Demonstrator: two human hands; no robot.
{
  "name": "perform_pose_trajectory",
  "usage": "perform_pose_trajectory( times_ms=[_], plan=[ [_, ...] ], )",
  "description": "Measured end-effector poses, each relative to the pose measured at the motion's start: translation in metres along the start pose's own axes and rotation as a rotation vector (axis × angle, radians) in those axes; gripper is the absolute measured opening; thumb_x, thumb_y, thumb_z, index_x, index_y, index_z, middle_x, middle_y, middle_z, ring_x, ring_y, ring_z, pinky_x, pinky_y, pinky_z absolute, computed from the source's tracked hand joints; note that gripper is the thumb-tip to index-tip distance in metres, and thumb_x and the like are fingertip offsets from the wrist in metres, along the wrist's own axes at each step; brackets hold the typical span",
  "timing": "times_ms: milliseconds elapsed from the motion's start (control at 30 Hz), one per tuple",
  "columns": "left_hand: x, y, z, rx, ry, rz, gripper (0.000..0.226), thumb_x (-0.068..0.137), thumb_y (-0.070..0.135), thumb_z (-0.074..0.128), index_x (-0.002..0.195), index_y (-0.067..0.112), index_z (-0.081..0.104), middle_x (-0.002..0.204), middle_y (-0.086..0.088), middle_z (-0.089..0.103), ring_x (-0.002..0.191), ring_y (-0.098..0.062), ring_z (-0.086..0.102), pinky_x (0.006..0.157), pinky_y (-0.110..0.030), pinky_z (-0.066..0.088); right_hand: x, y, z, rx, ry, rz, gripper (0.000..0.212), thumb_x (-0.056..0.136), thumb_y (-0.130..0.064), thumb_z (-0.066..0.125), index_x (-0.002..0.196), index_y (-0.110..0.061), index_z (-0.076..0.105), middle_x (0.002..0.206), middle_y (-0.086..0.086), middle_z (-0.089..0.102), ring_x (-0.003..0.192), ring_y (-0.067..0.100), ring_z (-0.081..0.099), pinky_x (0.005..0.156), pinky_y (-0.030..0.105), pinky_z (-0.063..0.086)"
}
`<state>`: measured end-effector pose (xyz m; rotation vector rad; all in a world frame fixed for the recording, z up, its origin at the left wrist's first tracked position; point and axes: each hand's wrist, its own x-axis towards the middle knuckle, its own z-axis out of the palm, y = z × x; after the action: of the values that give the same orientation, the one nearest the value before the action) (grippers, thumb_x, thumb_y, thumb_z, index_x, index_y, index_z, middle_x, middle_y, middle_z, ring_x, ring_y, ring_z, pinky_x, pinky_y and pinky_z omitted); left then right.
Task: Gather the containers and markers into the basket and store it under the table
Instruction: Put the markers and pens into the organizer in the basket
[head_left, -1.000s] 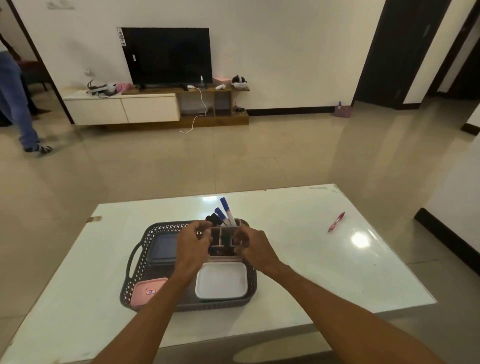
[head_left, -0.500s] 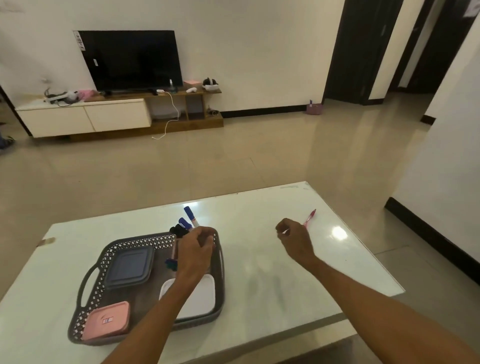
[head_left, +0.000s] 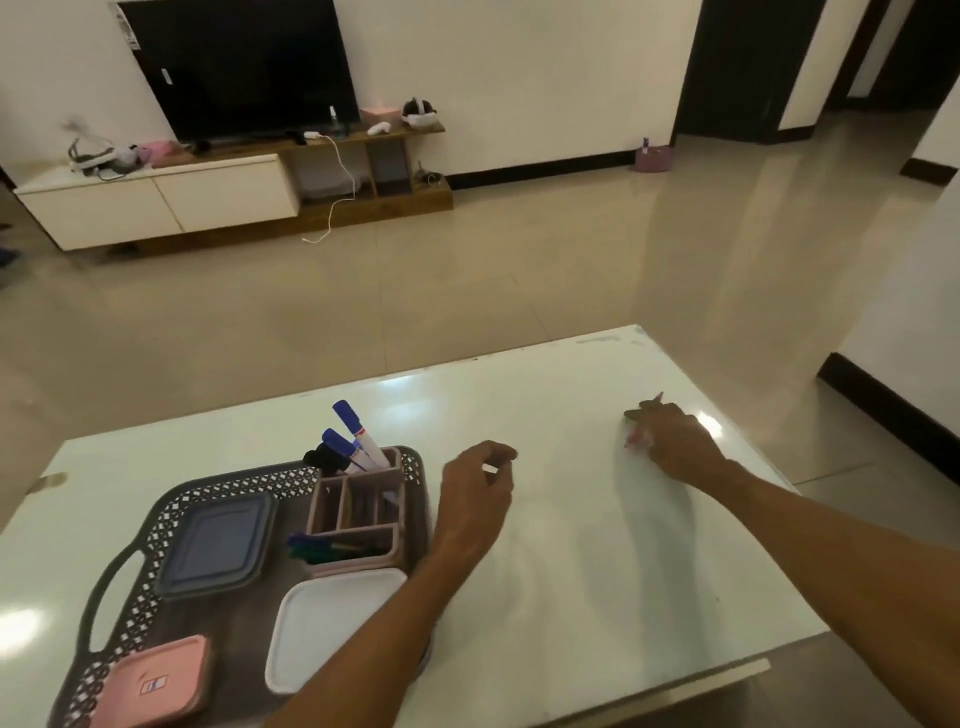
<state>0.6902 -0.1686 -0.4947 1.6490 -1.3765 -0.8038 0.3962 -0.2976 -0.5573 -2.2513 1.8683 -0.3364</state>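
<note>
Right hand (head_left: 675, 447) now across at slim pink pen (head_left: 632, 440), curled around it; left hand (head_left: 475, 499) slack, empty.

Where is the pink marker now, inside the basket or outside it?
Outside. The pink marker lies on the table, well right of the basket, under the right hand.

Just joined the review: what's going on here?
A person is tidying a glossy white table. The right hand is on a pink marker lying at the far right; grip unclear. The left hand hangs empty beside the dark perforated plastic basket, which holds a pink marker organiser and grey-blue, white and pink lidded containers.
</note>
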Motion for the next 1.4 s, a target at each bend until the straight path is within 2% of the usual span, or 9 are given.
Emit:
perform_pose_trajectory(
  times_ms=[67,133,300,500,767,900,1000,1133,1400],
  plan=[
    [-0.003,-0.001,0.004,-0.001,-0.016,-0.013,0.019,0.093,0.013,0.057,0.096,0.024,0.071,0.093,0.007,0.071,0.072,-0.013,0.072,0.062,-0.024,0.056,-0.003,-0.006,-0.003,-0.052,0.044,-0.028,0.037,0.074,-0.018,0.041,0.101,-0.021,0.065,0.102,-0.003,0.065,0.103,0.025,0.057,0.075,0.038,0.049],
    [-0.006,-0.001,0.001,0.008,-0.011,-0.015,0.019,0.093,0.013,0.056,0.097,0.024,0.071,0.094,0.008,0.071,0.074,-0.013,0.072,0.065,-0.025,0.055,-0.009,-0.013,-0.005,-0.165,0.082,-0.099,0.016,0.078,-0.006,0.05,0.084,-0.02,0.053,0.083,-0.006,0.049,0.083,0.022,0.052,0.058,0.032,0.037],
    [-0.019,0.006,-0.023,0.015,0.023,0.013,0.018,0.095,0.013,0.058,0.098,0.026,0.069,0.096,0.008,0.071,0.077,-0.011,0.071,0.067,-0.025,0.058,-0.037,-0.059,-0.016,-0.173,0.16,-0.181,0.028,0.081,0.005,0.055,0.081,-0.022,0.045,0.074,-0.009,0.041,0.069,0.02,0.048,0.05,0.032,0.033],
    [-0.04,0.022,-0.091,-0.054,0.133,0.021,0.016,0.094,0.008,0.059,0.097,0.02,0.07,0.088,-0.001,0.073,0.077,-0.016,0.071,0.071,-0.026,0.059,-0.06,-0.169,-0.051,0.34,0.183,-0.129,0.01,0.094,-0.017,0.057,0.086,-0.021,0.052,0.075,-0.005,0.057,0.071,0.02,0.052,0.062,0.039,0.043],
    [-0.074,0.006,-0.186,-0.092,0.295,-0.028,0.019,0.093,0.003,0.06,0.098,0.02,0.069,0.091,-0.005,0.073,0.08,-0.023,0.072,0.072,-0.035,0.061,-0.091,-0.305,-0.075,0.787,0.147,-0.214,0.01,0.086,-0.012,0.066,0.079,-0.015,0.059,0.071,-0.003,0.067,0.069,0.017,0.065,0.065,0.033,0.048],
    [-0.083,-0.005,-0.212,-0.072,0.322,-0.027,0.021,0.094,0.005,0.06,0.097,0.024,0.067,0.095,-0.002,0.072,0.086,-0.021,0.071,0.082,-0.043,0.061,-0.106,-0.344,-0.071,0.784,0.08,-0.29,0.01,0.088,-0.011,0.067,0.083,-0.017,0.061,0.076,-0.002,0.069,0.07,0.013,0.067,0.063,0.016,0.051],
    [-0.085,-0.008,-0.221,-0.077,0.327,-0.033,0.022,0.094,0.005,0.06,0.095,0.025,0.067,0.095,0.0,0.072,0.089,-0.019,0.07,0.086,-0.042,0.059,-0.112,-0.357,-0.057,0.75,0.012,-0.32,0.01,0.09,-0.013,0.067,0.086,-0.02,0.062,0.081,-0.002,0.072,0.07,0.013,0.068,0.067,0.019,0.056],
    [-0.082,-0.015,-0.224,-0.082,0.327,-0.041,0.017,0.093,0.005,0.061,0.101,0.018,0.071,0.093,-0.002,0.073,0.089,-0.019,0.07,0.086,-0.043,0.059,-0.114,-0.357,-0.035,0.655,-0.044,-0.304,0.013,0.089,-0.008,0.067,0.09,-0.02,0.062,0.088,0.0,0.07,0.071,0.003,0.065,0.068,0.007,0.05],
    [-0.074,-0.027,-0.218,-0.058,0.313,-0.062,0.017,0.095,0.007,0.06,0.107,0.013,0.07,0.098,-0.006,0.073,0.09,-0.02,0.069,0.084,-0.032,0.057,-0.114,-0.341,-0.009,0.501,-0.117,-0.273,0.012,0.087,-0.013,0.072,0.099,-0.013,0.07,0.105,0.003,0.071,0.083,0.006,0.061,0.081,0.016,0.056]
  ],
)
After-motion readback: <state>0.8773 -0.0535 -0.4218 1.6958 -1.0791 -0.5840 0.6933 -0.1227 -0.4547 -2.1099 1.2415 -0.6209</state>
